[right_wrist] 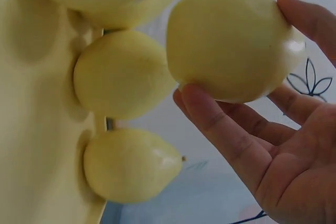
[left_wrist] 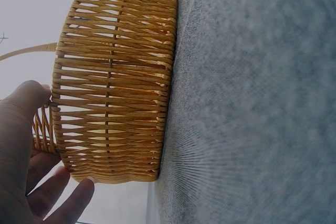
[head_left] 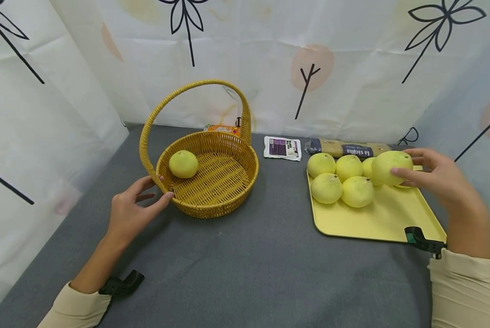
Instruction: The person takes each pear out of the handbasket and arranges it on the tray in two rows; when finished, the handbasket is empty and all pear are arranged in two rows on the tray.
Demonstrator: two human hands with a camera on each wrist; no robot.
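In the head view, my left hand (head_left: 132,212) grips the yellow woven basket (head_left: 212,210) by its rim at the foot of the handle. The thumb lies at the rim, the fingers beside the handle's base. One yellow-green pear (head_left: 183,164) sits inside the basket, on its left. On the right, my right hand (head_left: 439,175) holds another pear (right_wrist: 231,45) between thumb and fingers. That pear is raised over the back of the yellow tray (head_left: 384,218). Several more pears (head_left: 326,188) rest on the tray, grouped at its back and left.
A white packet with a purple label (head_left: 282,148) lies behind, between basket and tray. A long la sicilia pack (head_left: 355,148) lies along the tray's back edge. An orange packet (head_left: 224,129) shows behind the basket. Patterned white cloth (head_left: 261,68) hangs behind the grey tabletop (head_left: 245,273).
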